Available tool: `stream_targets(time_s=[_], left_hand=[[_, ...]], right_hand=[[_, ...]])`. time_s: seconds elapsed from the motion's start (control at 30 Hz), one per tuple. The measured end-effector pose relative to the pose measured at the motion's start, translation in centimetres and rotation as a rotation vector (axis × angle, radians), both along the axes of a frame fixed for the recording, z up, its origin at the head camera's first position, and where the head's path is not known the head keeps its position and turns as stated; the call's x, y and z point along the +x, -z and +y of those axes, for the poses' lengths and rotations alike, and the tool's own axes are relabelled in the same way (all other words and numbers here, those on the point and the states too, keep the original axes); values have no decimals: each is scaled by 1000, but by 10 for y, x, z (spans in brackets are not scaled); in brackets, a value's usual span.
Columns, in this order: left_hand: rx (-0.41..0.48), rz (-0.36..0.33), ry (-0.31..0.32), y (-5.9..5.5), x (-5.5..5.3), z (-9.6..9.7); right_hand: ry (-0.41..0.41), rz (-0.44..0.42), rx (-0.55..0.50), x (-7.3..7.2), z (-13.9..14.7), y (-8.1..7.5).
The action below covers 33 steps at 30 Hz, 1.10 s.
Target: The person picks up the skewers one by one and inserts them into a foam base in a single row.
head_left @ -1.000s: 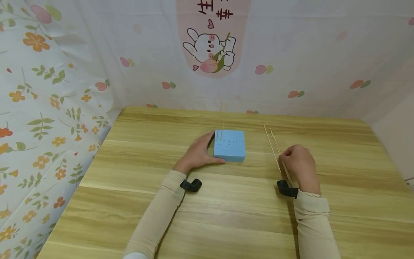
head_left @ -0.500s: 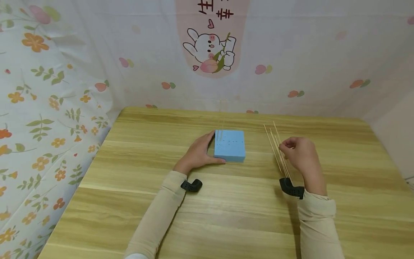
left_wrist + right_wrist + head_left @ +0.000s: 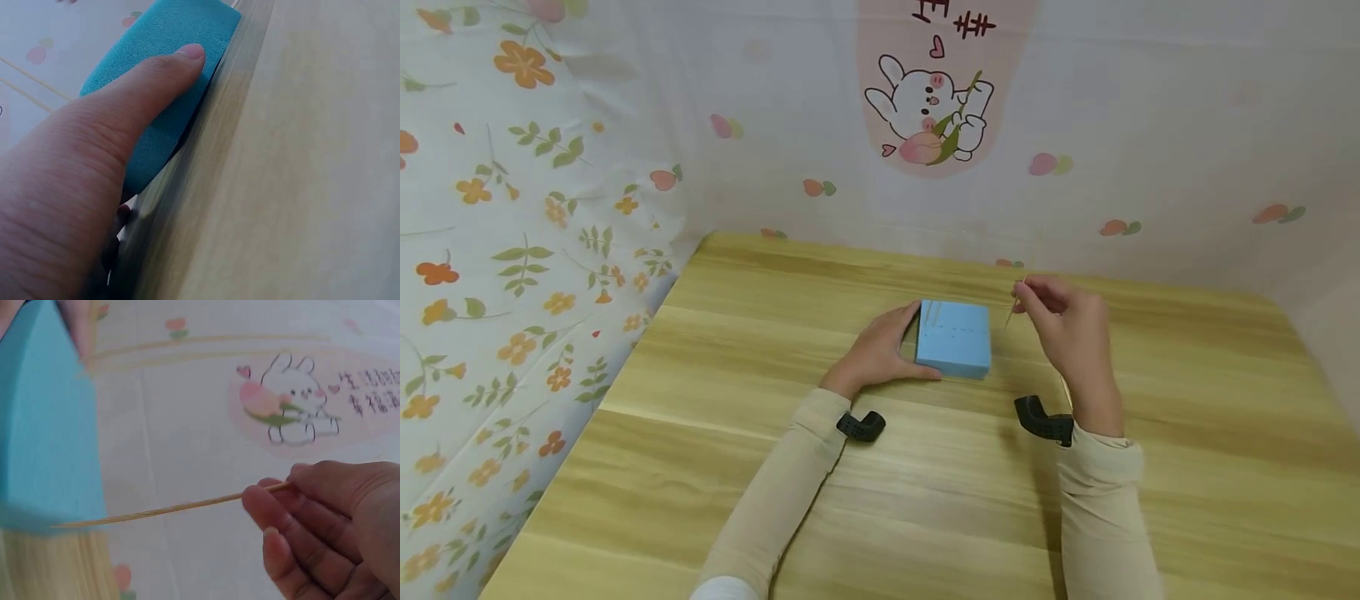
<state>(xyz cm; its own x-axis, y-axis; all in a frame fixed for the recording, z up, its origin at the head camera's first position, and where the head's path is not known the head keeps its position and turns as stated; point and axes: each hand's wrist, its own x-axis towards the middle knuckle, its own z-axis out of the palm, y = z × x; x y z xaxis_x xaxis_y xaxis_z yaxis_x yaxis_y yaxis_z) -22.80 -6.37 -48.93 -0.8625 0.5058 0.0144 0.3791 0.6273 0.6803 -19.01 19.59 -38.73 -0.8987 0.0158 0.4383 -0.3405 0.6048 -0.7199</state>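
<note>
A light blue foam block [image 3: 955,348] with rows of small holes in its top sits on the wooden table. My left hand [image 3: 880,348] grips it from the left, thumb along the front face, as the left wrist view of the block [image 3: 178,25] also shows. Two thin bamboo skewers [image 3: 933,313] stand in the block near its back left corner. To the right of the block, above the table, my right hand [image 3: 1075,342] pinches one bamboo skewer [image 3: 169,509] between thumb and fingertips. Its pointed end angles down beside the block, apart from it in the head view.
Part of a loose skewer [image 3: 1065,392] shows beside my right wrist; the arm hides what lies behind it. A printed white cloth [image 3: 805,108] hangs along the back and left of the table [image 3: 925,517]. Each wrist wears a black camera mount [image 3: 862,427].
My right hand has lifted one skewer from the loose ones on the right and carried it up and left toward the block. The left hand still holds the block. The head view has shifted slightly.
</note>
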Motion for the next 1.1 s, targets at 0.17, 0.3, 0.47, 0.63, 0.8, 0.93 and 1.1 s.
stream_targets(time_s=[0.17, 0.3, 0.47, 0.63, 0.8, 0.93, 1.1], left_hand=[[-5, 11, 6, 1, -2, 3], [-7, 1, 11, 0, -1, 5], [-18, -7, 0, -2, -1, 3], [-18, 1, -3, -1, -2, 3], [4, 17, -5, -1, -3, 2], [17, 20, -7, -1, -2, 2], [9, 25, -2, -1, -2, 2]], right_hand=[[-27, 60, -47, -7, -18, -3], [-8, 105, -60, -8, -25, -5], [-25, 149, -119, -9, -33, -6], [-79, 167, -122, -11, -44, -3], [-110, 182, -87, -12, -50, -2], [-123, 165, -67, -10, -53, -3], [-114, 144, -34, -10, -54, -1]])
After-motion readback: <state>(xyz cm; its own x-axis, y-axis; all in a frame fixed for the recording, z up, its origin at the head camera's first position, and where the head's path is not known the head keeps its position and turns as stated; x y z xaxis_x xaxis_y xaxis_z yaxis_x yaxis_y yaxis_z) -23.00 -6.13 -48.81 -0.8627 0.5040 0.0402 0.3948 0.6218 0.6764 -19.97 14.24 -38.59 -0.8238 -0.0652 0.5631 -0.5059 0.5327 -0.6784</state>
